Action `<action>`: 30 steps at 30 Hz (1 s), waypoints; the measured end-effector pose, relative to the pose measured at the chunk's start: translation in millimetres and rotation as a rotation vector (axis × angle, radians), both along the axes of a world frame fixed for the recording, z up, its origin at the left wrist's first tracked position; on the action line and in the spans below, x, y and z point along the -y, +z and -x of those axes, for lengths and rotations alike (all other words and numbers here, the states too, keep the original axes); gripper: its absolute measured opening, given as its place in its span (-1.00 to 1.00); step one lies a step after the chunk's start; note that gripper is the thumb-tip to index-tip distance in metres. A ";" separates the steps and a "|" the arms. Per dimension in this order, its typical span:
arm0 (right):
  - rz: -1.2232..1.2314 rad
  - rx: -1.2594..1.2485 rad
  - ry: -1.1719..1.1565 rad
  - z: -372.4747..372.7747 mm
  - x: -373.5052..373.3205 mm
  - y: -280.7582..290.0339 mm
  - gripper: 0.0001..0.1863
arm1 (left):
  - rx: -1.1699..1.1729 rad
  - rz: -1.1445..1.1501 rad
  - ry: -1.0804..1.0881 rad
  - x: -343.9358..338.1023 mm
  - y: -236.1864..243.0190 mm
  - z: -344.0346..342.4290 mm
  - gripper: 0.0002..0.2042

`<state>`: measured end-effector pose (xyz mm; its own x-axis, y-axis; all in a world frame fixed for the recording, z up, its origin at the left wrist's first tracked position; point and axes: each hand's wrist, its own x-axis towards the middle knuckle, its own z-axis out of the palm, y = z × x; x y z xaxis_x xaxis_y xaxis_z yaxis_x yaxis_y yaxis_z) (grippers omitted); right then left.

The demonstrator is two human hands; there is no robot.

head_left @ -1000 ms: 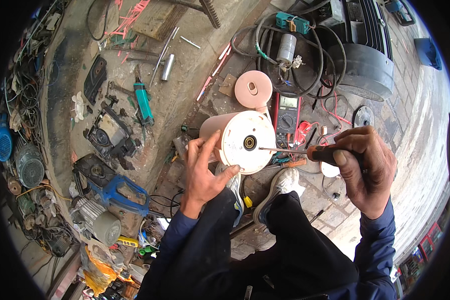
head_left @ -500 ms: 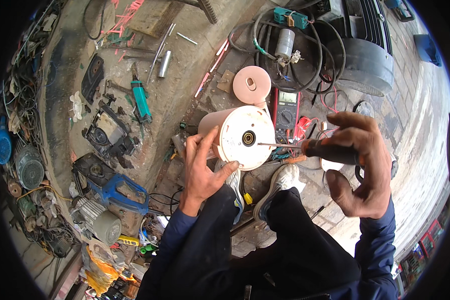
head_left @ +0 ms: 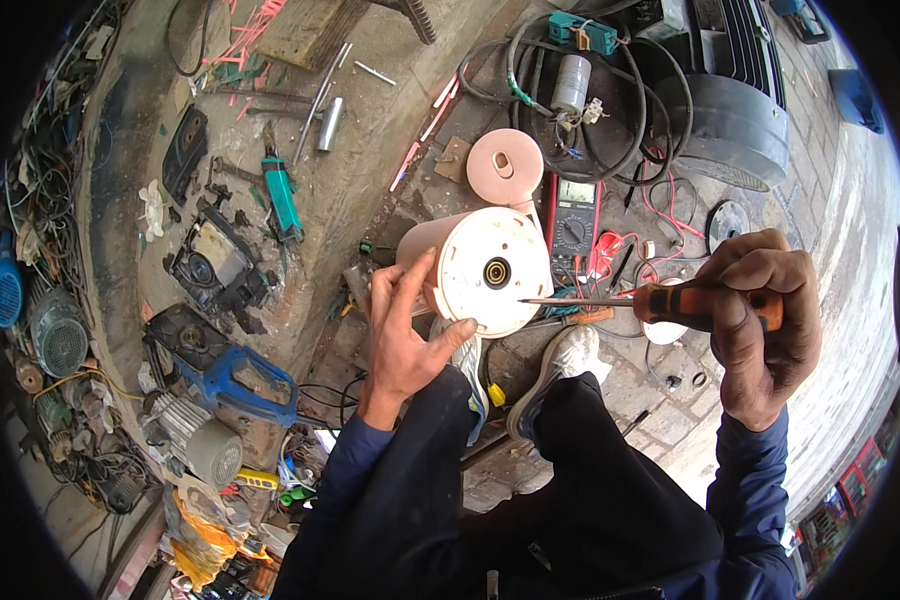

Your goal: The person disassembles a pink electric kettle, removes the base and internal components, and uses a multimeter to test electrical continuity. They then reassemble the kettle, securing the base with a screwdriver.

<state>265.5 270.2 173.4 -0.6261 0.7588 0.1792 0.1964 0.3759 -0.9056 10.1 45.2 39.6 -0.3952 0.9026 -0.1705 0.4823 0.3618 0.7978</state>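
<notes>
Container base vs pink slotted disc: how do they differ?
Colour: the container base is whitish, the disc pink.
Centre: the base has a dark round socket, the disc an oval slot.
Contact: the left hand touches the base; no hand touches the disc.
Both look round.

The grey brick ground [head_left: 675,425] holds a red and black boxy meter [head_left: 574,215], a big grey metal motor [head_left: 725,130] and a flat round metal disc [head_left: 727,218].

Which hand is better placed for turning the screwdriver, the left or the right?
The right hand, probably: it grips the screwdriver, which points toward the white base of the pink container. The left hand seems less free, as it holds that container at the side.
</notes>
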 end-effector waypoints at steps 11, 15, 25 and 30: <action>0.192 -0.001 -0.220 -28.3 -1.5 -13.1 -0.89 | 0.072 -0.064 0.071 4.8 -11.8 8.6 -0.14; 0.450 0.039 -0.402 -48.4 -3.0 -52.5 -0.94 | 0.236 -0.120 0.180 19.2 -25.1 30.0 -0.16; 0.567 0.006 -0.396 -59.6 -0.1 -100.9 -0.95 | 0.204 -0.079 0.204 48.1 -33.2 53.9 -0.17; 0.568 -0.130 -0.412 -50.5 -9.8 -91.0 -0.89 | 0.225 -0.097 0.266 29.1 -16.3 43.1 -0.17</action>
